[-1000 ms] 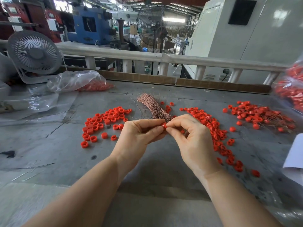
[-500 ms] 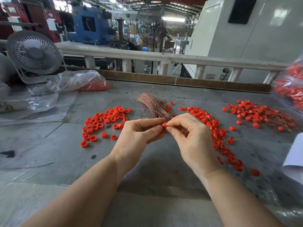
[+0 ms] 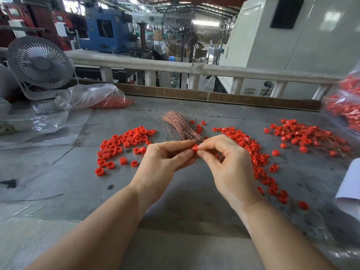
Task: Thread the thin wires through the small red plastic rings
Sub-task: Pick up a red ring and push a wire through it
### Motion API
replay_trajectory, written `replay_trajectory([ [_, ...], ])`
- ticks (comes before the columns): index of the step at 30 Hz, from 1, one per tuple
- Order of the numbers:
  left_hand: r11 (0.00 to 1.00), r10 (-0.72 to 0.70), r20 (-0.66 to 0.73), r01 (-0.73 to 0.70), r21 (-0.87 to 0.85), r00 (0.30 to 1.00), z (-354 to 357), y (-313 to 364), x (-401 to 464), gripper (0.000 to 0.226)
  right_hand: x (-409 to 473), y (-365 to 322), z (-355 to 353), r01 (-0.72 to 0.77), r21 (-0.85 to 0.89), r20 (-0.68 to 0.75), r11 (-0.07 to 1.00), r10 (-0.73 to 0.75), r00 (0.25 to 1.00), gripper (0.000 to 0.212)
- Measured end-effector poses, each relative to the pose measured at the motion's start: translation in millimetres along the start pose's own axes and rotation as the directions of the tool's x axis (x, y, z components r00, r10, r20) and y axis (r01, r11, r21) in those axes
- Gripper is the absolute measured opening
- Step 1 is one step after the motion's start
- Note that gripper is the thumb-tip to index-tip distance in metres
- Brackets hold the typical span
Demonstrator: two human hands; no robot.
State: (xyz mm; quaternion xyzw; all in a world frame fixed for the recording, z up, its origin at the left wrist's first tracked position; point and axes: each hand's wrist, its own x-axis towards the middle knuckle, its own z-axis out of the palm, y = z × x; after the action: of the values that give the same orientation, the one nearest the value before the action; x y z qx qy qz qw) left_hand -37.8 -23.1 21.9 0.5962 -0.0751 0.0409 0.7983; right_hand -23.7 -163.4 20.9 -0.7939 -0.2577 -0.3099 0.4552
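My left hand pinches a small red ring between thumb and forefinger above the grey table. My right hand meets it from the right, thumb and forefinger pinched together at the ring; whether a wire is between them is too fine to tell. A bundle of thin copper wires fans out on the table just behind my fingers. Loose red rings lie in a heap to the left and in a long band to the right. Far right is a pile of rings with wires through them.
A clear plastic bag of red rings lies at the back left beside a white desk fan. Another bag of red parts sits at the right edge. White paper lies front right. A cardboard strip lines the table's far edge.
Both hands have stayed together at the ring; my right fingers have shifted slightly against it. Nothing else has moved.
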Motion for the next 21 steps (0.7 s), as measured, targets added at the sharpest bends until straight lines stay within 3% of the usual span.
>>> replay_trajectory([
  [21,0.999,0.037,-0.028,-0.038,-0.033,0.999,0.0,1.1,-0.5,0.028,-0.2,-0.7,0.0,0.030,0.024,-0.002,0.999,-0.030,1.000,0.005],
])
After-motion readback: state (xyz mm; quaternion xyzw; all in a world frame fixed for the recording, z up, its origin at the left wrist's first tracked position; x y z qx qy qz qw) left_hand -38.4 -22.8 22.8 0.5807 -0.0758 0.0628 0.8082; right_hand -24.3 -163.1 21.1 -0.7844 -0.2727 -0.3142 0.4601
